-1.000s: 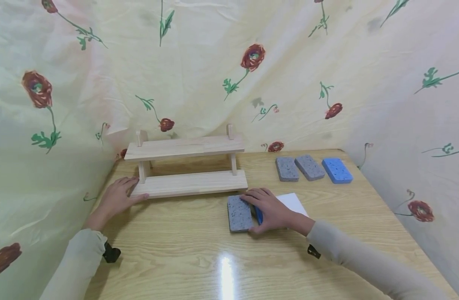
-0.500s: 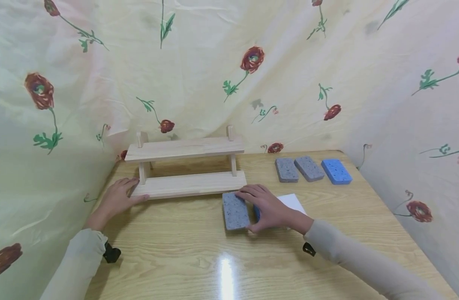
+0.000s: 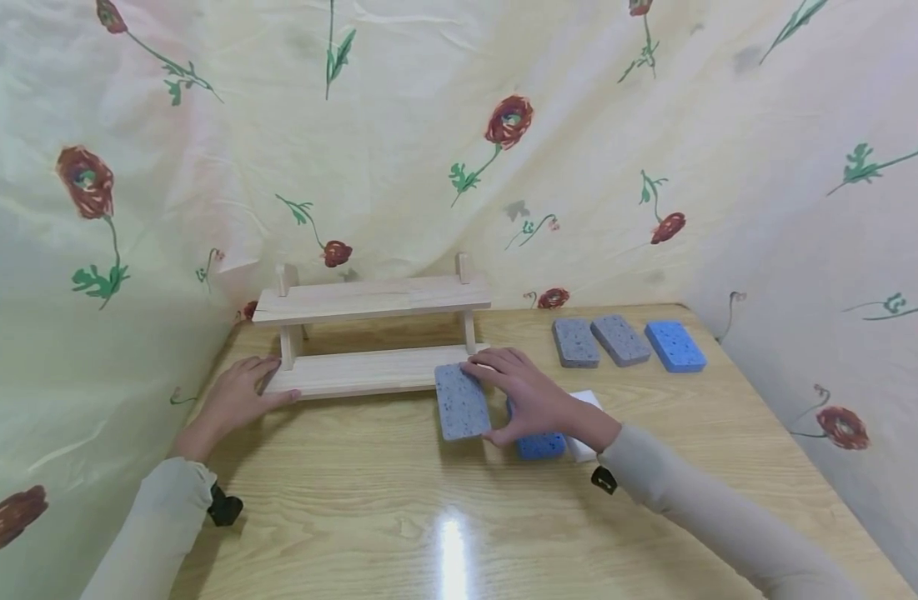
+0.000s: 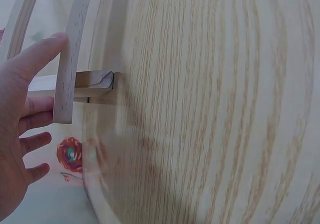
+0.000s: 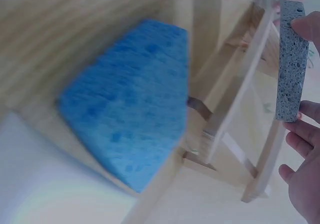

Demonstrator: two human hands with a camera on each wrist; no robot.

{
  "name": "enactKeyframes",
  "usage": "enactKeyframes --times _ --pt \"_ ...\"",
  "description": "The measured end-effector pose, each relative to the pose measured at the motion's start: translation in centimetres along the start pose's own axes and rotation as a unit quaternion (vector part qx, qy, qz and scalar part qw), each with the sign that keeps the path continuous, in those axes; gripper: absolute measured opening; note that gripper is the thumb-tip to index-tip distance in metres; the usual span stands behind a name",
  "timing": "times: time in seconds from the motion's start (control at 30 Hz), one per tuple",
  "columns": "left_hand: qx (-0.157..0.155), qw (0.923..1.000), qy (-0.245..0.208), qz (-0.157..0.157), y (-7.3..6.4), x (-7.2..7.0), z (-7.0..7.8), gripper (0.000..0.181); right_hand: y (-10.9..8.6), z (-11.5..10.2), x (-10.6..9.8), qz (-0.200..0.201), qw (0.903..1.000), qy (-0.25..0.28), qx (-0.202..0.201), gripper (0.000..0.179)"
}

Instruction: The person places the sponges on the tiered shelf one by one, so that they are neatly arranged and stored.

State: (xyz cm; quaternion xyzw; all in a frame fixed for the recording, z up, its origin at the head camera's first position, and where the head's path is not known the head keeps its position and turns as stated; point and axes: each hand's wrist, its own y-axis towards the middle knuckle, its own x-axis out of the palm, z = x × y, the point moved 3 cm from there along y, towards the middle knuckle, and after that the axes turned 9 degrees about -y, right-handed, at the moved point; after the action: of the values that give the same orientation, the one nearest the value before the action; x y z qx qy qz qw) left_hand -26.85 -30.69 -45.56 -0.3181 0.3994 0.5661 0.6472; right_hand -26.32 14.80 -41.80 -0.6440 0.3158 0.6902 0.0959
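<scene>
My right hand point(image 3: 526, 396) pinches a grey speckled sponge point(image 3: 462, 402) by its ends, thumb at the near end and fingers at the far end. The sponge is tilted, close to the right front of a two-tier wooden shelf point(image 3: 376, 371), and overlaps its lower board in the head view. Seen in the right wrist view, the grey sponge point(image 5: 292, 59) is edge-on between thumb and fingers. My left hand point(image 3: 241, 392) grips the left end of the lower board point(image 4: 70, 69), thumb on one side and fingers on the other.
Below my right hand lie a blue sponge point(image 3: 541, 446) and a white block point(image 3: 584, 404), partly hidden by the hand. At the back right of the table point(image 3: 338, 500) are two grey sponges point(image 3: 576, 342) and a blue sponge point(image 3: 675, 346). A flowered cloth point(image 3: 398, 142) hangs behind.
My right hand has lifted the grey sponge and carried it left and away from me toward the shelf, uncovering more of the blue sponge. The left hand stays on the shelf.
</scene>
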Motion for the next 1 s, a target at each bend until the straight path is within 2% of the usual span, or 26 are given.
enactKeyframes --times 0.67,1.0 --pt "-0.001 1.0000 -0.007 0.002 -0.3 -0.4 -0.1 0.089 5.6 0.0 -2.9 0.064 0.9973 0.010 -0.035 0.103" --pt "0.001 1.0000 -0.003 -0.004 0.0 -0.1 -0.1 0.090 7.4 0.3 -3.9 0.082 0.9962 0.006 -0.029 0.099"
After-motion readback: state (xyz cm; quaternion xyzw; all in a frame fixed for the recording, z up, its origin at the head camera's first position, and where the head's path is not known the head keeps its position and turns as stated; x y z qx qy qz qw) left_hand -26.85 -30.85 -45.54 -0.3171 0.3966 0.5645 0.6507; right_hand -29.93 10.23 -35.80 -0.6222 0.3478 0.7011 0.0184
